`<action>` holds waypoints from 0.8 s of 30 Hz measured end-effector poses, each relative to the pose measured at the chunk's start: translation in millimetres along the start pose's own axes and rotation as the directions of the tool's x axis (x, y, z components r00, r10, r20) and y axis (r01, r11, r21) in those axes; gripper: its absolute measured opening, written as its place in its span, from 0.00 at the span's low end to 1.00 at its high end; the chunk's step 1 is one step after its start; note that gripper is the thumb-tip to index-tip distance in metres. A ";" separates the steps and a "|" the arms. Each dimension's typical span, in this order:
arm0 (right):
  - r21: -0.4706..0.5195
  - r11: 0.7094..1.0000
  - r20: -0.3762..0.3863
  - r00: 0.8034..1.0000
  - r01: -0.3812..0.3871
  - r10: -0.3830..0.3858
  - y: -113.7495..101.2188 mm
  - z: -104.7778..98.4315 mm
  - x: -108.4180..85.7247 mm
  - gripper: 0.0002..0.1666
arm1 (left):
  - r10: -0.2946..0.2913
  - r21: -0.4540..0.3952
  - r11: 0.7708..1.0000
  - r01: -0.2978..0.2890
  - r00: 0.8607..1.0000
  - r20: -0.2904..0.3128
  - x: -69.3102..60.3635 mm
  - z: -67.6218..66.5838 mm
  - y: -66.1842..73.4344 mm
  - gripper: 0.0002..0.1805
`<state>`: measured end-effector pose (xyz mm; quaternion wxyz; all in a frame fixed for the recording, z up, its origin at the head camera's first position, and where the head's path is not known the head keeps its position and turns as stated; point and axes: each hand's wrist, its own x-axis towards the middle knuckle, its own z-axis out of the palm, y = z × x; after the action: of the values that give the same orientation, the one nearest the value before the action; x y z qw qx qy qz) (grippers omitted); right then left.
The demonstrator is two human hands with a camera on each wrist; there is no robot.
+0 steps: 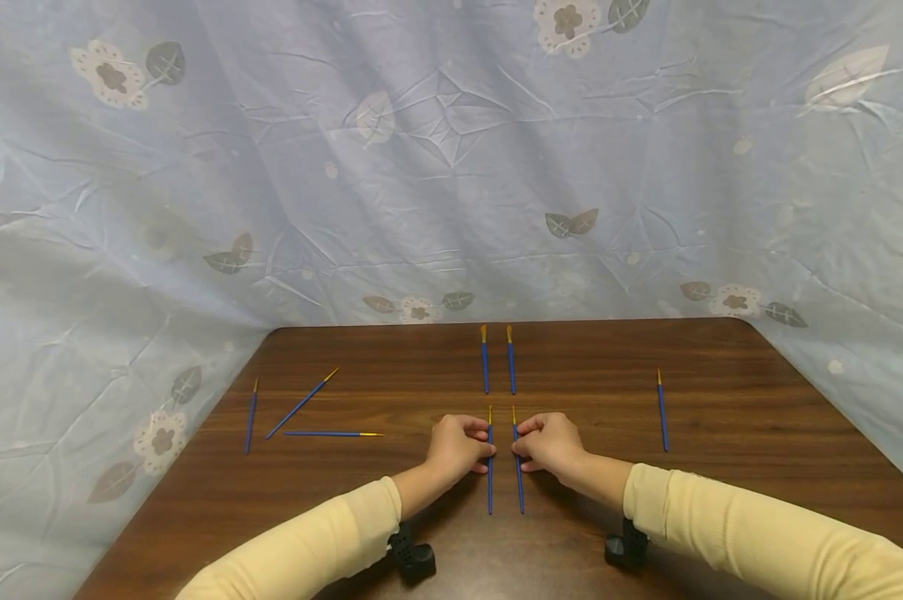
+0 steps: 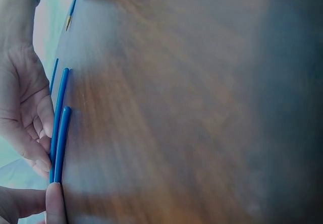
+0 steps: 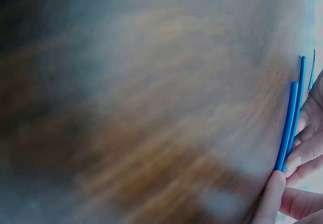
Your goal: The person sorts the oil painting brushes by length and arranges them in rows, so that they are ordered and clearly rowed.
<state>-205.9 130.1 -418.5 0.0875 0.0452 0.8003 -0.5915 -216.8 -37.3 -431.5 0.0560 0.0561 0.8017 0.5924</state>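
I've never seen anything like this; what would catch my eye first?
Probably the left hand and right hand, near the middle of the wooden table, each holding a slim blue paintbrush. Two more brushes lie side by side just beyond them. Behind the table hangs a pale flowered cloth.

Two slim paintbrushes, near-parallel, closely spaced.
Left brush (image 1: pixel 490 492) and right brush (image 1: pixel 521 492): blue handles toward the person, yellow ends away; held at mid-length by left hand (image 1: pixel 457 446) and right hand (image 1: pixel 552 443) respectively.
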 end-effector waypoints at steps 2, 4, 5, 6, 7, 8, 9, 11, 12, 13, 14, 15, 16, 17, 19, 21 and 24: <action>0.002 1.000 -0.003 1.000 -0.003 0.003 0.1 0.1 0.5 0.14 | 0.001 -0.001 1.000 -0.001 1.000 0.000 0.2 0.1 -0.7 0.19; 0.006 1.000 -0.006 1.000 -0.007 0.007 0.2 0.2 1.3 0.14 | 0.004 -0.001 1.000 -0.004 1.000 -0.001 0.2 0.3 -1.3 0.19; 0.008 1.000 -0.007 1.000 -0.008 0.008 0.1 0.3 1.6 0.14 | 0.008 -0.001 1.000 -0.008 1.000 -0.002 0.2 0.4 -1.5 0.19; 0.011 1.000 -0.007 1.000 -0.008 0.008 0.1 0.3 1.9 0.14 | 0.007 -0.005 1.000 -0.007 1.000 -0.003 0.2 0.4 -1.4 0.19; 0.012 1.000 -0.007 1.000 -0.008 0.008 0.2 0.3 2.2 0.14 | 0.006 -0.010 1.000 -0.006 1.000 -0.004 0.1 0.5 -1.3 0.19; 0.013 1.000 -0.005 1.000 -0.008 0.008 0.1 0.3 2.4 0.14 | 0.005 -0.013 1.000 -0.005 1.000 -0.005 0.3 0.6 -1.4 0.19; 0.013 1.000 -0.004 1.000 -0.008 0.008 0.1 0.3 2.6 0.14 | 0.005 -0.015 1.000 -0.005 1.000 -0.005 0.4 0.6 -1.5 0.19; 0.012 1.000 -0.004 1.000 -0.008 0.008 0.1 0.3 2.5 0.14 | -0.001 -0.021 1.000 0.001 1.000 -0.006 0.7 0.6 -1.9 0.18; 0.011 1.000 -0.005 1.000 -0.008 0.008 0.0 0.3 2.5 0.14 | -0.006 -0.024 1.000 0.006 1.000 -0.006 0.8 0.6 -2.1 0.19; 0.010 1.000 -0.007 1.000 -0.009 0.009 0.0 0.3 2.4 0.14 | -0.007 -0.025 1.000 0.007 1.000 -0.006 1.0 0.7 -2.5 0.18; 0.008 1.000 -0.009 1.000 -0.010 0.010 -0.2 0.4 2.4 0.14 | -0.006 -0.025 1.000 0.006 1.000 -0.006 1.0 0.7 -2.5 0.18; 0.007 1.000 -0.012 1.000 -0.011 0.011 -0.3 0.4 2.4 0.14 | -0.004 -0.026 1.000 0.004 1.000 -0.007 1.0 0.7 -2.6 0.18; 0.005 1.000 -0.015 1.000 -0.012 0.012 -0.3 0.6 2.6 0.14 | -0.003 -0.026 1.000 0.003 1.000 -0.007 1.1 0.7 -2.6 0.18; 0.003 1.000 -0.017 1.000 -0.014 0.014 -0.4 0.7 2.8 0.14 | -0.001 -0.026 1.000 0.001 1.000 -0.007 1.0 0.7 -2.5 0.18; -0.001 1.000 -0.021 1.000 -0.016 0.016 -0.3 1.0 3.2 0.14 | 0.001 -0.028 1.000 -0.001 1.000 -0.008 1.1 0.6 -2.7 0.18; 0.000 1.000 -0.021 1.000 -0.017 0.017 0.0 1.2 3.5 0.14 | 0.000 -0.028 1.000 0.000 1.000 -0.006 1.3 0.5 -3.3 0.18; 0.010 1.000 -0.013 1.000 -0.016 0.016 0.2 0.2 3.5 0.14 | -0.009 -0.034 0.999 0.009 1.000 -0.002 1.5 -0.1 -3.1 0.18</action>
<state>-209.3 129.9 -419.5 0.0867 0.0558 0.7974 -0.5946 -218.4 -38.0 -434.4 0.0586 0.0506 0.7919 0.6058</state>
